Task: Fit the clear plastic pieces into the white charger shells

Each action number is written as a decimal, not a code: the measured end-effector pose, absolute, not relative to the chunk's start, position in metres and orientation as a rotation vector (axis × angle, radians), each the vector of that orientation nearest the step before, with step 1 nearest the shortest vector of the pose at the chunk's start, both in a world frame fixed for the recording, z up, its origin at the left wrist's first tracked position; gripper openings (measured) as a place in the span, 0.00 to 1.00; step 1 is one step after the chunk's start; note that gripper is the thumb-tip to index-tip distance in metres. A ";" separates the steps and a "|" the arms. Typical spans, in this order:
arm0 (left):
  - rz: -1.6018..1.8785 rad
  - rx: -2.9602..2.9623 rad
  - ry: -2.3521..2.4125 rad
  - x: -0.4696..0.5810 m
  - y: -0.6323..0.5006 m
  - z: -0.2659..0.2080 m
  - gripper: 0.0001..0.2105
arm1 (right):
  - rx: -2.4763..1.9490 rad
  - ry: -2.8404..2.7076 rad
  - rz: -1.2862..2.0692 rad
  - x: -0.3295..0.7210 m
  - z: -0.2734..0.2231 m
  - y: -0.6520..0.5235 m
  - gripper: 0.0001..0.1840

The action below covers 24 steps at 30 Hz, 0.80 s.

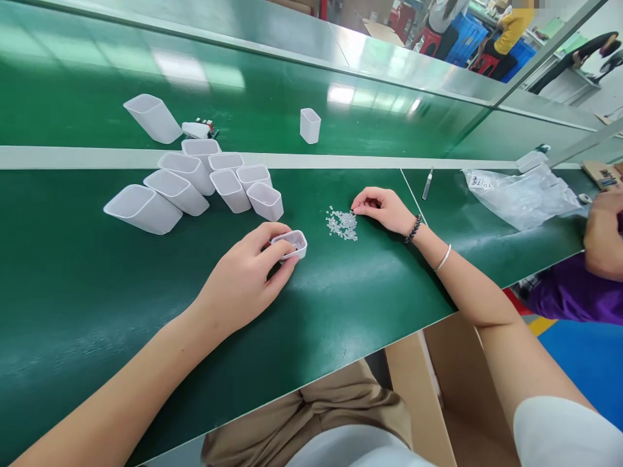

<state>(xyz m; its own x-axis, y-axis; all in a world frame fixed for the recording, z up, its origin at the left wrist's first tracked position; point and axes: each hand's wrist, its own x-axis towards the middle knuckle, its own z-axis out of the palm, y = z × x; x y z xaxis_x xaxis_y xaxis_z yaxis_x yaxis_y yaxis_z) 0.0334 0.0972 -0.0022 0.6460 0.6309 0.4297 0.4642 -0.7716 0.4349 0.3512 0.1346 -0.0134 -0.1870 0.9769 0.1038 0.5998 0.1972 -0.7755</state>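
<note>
My left hand (257,266) grips a small white plastic housing (300,245), its open end turned towards me and a finger reaching into the opening. To the right of it lies a loose pile of small clear plastic pieces (343,224) on the green table (311,311). At the pile's right edge, my right hand (382,207) has thumb and forefinger pinched together; whether a piece is between the fingertips is too small to tell. Several more white housings (178,188) stand grouped beyond my left hand.
A single white housing (310,126) stands on the far green strip, and a small circuit board (207,128) lies at its left. On the right are a pen-like tool (427,183), a clear plastic bag (525,193) and another person's arm (603,233). A cardboard box (428,395) stands below the table edge.
</note>
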 end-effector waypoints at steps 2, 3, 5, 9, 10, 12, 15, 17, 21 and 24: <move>0.833 2.586 0.883 0.033 0.097 -0.002 0.04 | -1.480 -1.874 0.800 0.354 -0.012 0.134 0.08; 0.828 2.590 0.883 0.033 0.097 -0.002 0.05 | -1.480 -1.875 0.792 0.354 -0.012 0.134 0.07; 0.820 2.599 0.877 0.033 0.097 -0.002 0.05 | -1.467 -1.876 0.780 0.355 -0.011 0.133 0.07; 0.834 2.603 0.867 0.033 0.098 -0.002 0.05 | -1.468 -1.864 0.776 0.359 -0.009 0.132 0.08; 0.833 2.603 0.868 0.033 0.098 -0.002 0.04 | -1.480 -1.854 0.774 0.360 -0.008 0.132 0.08; 0.833 2.604 0.869 0.033 0.098 -0.002 0.04 | -1.504 -1.839 0.779 0.361 -0.008 0.131 0.07; 0.837 2.606 0.861 0.033 0.098 -0.002 0.04 | -1.515 -1.853 0.785 0.360 -0.007 0.129 0.07; 0.833 2.604 0.859 0.033 0.098 -0.002 0.04 | -1.508 -1.873 0.770 0.358 -0.007 0.128 0.07; 0.829 2.595 0.871 0.033 0.098 -0.002 0.05 | -1.498 -1.878 0.767 0.356 -0.007 0.128 0.07; 0.829 2.597 0.877 0.033 0.098 -0.002 0.05 | -1.524 -1.904 0.739 0.357 -0.007 0.129 0.07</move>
<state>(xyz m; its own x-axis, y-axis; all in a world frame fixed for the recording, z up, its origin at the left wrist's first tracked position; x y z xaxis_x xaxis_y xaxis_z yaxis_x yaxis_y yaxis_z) 0.0330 0.0981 -0.0016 0.6519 0.6242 0.4306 0.4651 -0.7776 0.4231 0.3571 0.1288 -0.0068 -0.1748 0.9795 0.1004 0.6555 0.1918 -0.7304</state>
